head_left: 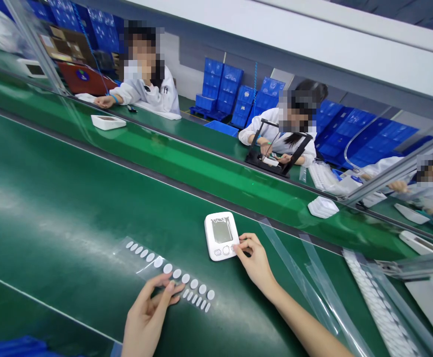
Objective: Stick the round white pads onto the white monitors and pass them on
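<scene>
On the green surface lies a white blood pressure monitor [222, 238] with a grey screen and buttons below it. My right hand [255, 263] grips its right edge, thumb over the lower corner and fingers along the side. To the left lies a clear sticker sheet [177, 273] with a row of white round stickers and a shorter row of small oval ones. My left hand [151, 307] has its thumb and fingers pinched at the sheet's lower edge, beside the small ovals. Whether a single sticker is between the fingertips is hidden.
Clear plastic strips [298, 277] and a long sheet of white pieces [380, 302] lie to the right. Beyond runs a green conveyor belt [186, 171] carrying another monitor [108, 122] and stacked white parts [323, 207]. Co-workers sit across it, one by a black stand [272, 166].
</scene>
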{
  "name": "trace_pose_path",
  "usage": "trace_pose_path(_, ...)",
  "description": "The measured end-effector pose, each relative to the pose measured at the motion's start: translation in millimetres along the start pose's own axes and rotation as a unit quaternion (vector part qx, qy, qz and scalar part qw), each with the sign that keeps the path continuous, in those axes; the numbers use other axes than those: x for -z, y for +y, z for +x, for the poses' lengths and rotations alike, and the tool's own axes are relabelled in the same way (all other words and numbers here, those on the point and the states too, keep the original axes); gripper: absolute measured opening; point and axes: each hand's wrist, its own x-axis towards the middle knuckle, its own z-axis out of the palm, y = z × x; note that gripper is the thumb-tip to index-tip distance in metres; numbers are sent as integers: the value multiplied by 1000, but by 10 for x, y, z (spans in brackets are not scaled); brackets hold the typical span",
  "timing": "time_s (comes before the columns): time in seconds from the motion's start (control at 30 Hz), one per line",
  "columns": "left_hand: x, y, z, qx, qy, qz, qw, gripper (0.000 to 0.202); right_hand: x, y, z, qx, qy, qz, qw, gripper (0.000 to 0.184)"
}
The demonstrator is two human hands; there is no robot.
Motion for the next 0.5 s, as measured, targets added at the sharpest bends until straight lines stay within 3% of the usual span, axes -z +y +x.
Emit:
trace_pose_path(0.2,17,-77,11,-4,-9,1,1000,37,-18,37,-25,29,1,-19,999,28)
trace_pose_path(0.5,-5,20,-9,-11,-1,11,1000,42,-71,156,-28,34,21,-10,999,20)
